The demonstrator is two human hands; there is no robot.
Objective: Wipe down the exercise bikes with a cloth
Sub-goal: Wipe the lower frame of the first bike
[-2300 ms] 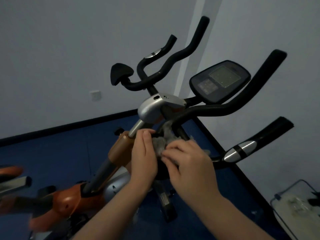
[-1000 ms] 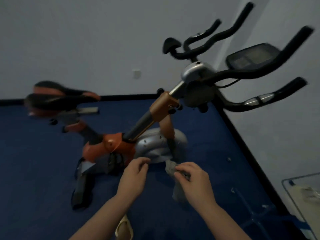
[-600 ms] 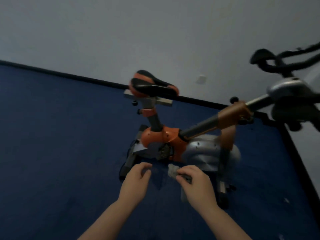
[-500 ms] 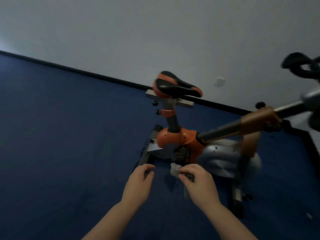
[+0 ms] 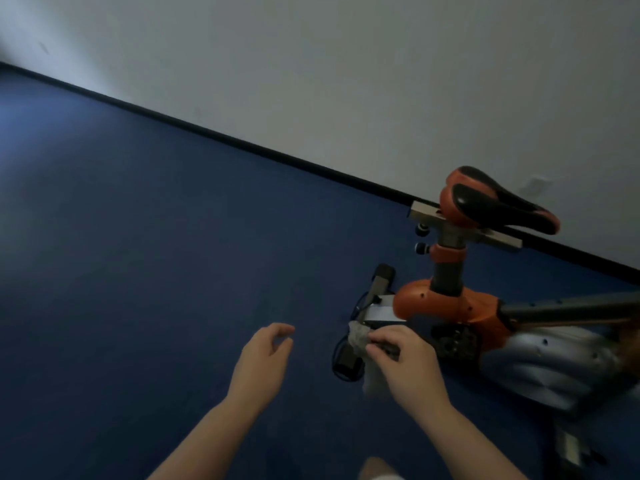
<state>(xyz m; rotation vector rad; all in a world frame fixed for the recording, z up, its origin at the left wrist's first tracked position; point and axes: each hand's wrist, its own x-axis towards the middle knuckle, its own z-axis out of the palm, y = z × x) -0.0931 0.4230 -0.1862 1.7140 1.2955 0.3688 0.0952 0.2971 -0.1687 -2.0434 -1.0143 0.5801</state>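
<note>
An orange and silver exercise bike (image 5: 450,306) stands at the right, its black and orange saddle (image 5: 495,202) raised on a post. The handlebars are out of frame. My right hand (image 5: 405,358) pinches a small grey cloth (image 5: 360,336) in front of the bike's rear base bar (image 5: 367,313), with part of the cloth hanging below the hand. My left hand (image 5: 263,358) hovers to the left of the bike over the floor, fingers loosely curled and apart, holding nothing.
Dark blue carpet (image 5: 156,254) covers the floor to the left and front. A grey wall (image 5: 311,64) with a black skirting board (image 5: 242,143) runs behind the bike. The silver flywheel cover (image 5: 554,365) sits low at the right.
The view has swung left and away from the handlebars to the saddle end. Both hands came off the handlebar stem; the right hand kept the cloth and the left hand let go.
</note>
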